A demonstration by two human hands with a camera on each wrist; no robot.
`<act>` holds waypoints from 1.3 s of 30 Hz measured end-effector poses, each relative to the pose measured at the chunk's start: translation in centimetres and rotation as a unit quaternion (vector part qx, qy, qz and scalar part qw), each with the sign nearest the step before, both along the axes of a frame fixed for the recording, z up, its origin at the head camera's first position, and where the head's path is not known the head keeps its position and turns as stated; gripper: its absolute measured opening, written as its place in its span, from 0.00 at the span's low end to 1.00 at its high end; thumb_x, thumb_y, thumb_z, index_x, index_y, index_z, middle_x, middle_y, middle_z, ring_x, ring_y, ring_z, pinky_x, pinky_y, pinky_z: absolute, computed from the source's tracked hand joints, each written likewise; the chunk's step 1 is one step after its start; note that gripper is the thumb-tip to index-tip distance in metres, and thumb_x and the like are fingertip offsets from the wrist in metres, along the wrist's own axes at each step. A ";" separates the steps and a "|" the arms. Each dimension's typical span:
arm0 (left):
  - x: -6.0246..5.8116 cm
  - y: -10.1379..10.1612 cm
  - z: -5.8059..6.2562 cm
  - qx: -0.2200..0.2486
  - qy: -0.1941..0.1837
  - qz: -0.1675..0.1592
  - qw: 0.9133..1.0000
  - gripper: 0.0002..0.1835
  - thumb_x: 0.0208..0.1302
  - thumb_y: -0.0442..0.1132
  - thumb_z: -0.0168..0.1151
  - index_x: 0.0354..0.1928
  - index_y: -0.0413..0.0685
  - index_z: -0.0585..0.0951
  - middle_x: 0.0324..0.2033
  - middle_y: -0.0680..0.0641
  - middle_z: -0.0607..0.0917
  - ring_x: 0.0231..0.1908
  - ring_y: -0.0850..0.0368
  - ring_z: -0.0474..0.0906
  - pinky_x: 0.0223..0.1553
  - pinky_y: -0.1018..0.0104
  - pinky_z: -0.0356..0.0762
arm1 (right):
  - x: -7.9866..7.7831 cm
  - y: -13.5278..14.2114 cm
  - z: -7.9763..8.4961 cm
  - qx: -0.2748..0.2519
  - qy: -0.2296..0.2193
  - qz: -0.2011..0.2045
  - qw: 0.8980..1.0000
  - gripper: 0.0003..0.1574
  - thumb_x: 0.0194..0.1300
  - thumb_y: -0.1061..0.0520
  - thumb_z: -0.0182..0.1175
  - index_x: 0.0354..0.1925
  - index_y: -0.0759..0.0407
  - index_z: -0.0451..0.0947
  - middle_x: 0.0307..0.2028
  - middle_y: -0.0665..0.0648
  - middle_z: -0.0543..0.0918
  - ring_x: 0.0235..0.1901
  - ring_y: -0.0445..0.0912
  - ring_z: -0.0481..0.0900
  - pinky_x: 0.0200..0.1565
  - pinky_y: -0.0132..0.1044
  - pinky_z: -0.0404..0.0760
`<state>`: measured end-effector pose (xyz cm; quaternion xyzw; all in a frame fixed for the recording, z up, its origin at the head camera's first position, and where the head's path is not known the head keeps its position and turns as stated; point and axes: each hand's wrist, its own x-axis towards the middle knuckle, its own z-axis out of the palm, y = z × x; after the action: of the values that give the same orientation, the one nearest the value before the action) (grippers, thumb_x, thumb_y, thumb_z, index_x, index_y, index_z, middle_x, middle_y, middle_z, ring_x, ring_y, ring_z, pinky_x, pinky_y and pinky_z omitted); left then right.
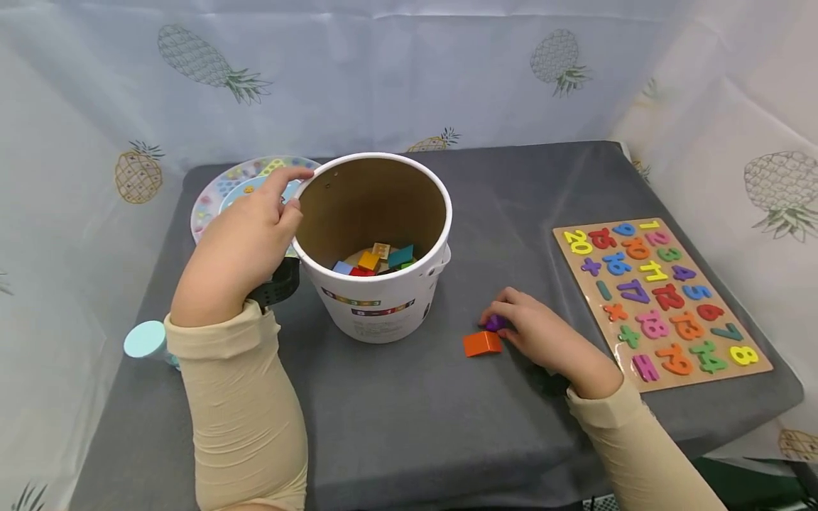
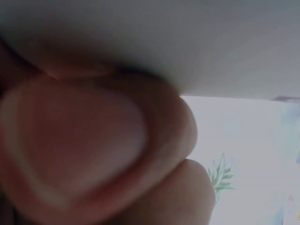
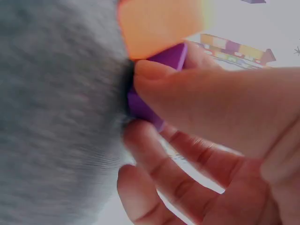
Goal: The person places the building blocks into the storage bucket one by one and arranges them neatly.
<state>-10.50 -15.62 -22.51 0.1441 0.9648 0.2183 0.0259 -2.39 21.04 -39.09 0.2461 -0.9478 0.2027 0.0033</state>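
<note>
A white bucket (image 1: 375, 311) stands upright, with several coloured blocks (image 1: 369, 260) lying on its bottom. My left hand (image 1: 239, 238) holds the bucket at the left of its rim; in the left wrist view the thumb (image 2: 79, 140) and fingers press close to a pale surface, and the exact grip is partly hidden. To the right of the bucket, my right hand (image 1: 543, 333) pinches a small purple block (image 3: 145, 110) between thumb and fingers, down at the tablecloth. An orange block (image 1: 482, 344) sits right beside the purple one.
A wooden number board (image 1: 607, 341) with colourful digits lies at the right. Behind my left hand is a round patterned board (image 1: 207, 202). A light-blue cup-like object (image 1: 145, 339) stands at the left edge of the grey-covered table (image 1: 383, 426). Pineapple-print curtains (image 1: 383, 78) surround the table.
</note>
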 end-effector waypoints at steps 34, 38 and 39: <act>-0.1 0.5 0.2 -0.006 0.012 0.014 1.000 0.26 0.73 0.46 0.31 0.71 0.69 0.56 0.17 0.46 0.67 0.15 0.51 0.61 0.18 0.59 0.59 | -3.3 -4.6 7.9 -0.244 0.206 -0.004 0.948 0.15 0.59 0.65 0.62 0.46 0.62 0.72 0.40 0.57 0.73 0.40 0.48 0.71 0.43 0.39 0.69; 0.0 0.3 0.2 -0.010 0.007 0.017 1.000 0.26 0.73 0.47 0.32 0.71 0.69 0.56 0.18 0.46 0.67 0.16 0.51 0.61 0.19 0.58 0.60 | -2.0 -2.1 4.5 -0.060 0.032 0.021 0.997 0.26 0.54 0.51 0.72 0.50 0.53 0.75 0.40 0.51 0.72 0.40 0.44 0.71 0.41 0.40 0.72; 0.0 0.2 0.2 -0.011 0.007 0.018 1.000 0.26 0.73 0.47 0.32 0.71 0.69 0.56 0.18 0.46 0.66 0.16 0.51 0.61 0.19 0.58 0.60 | -1.7 -1.8 3.6 -0.028 0.002 0.029 0.999 0.29 0.52 0.48 0.73 0.51 0.52 0.76 0.40 0.50 0.72 0.39 0.44 0.71 0.40 0.40 0.72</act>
<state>-10.48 -15.37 -22.32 0.1281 0.9698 0.2069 0.0172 -4.14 19.20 -35.45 0.2737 -0.9342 0.2288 0.0065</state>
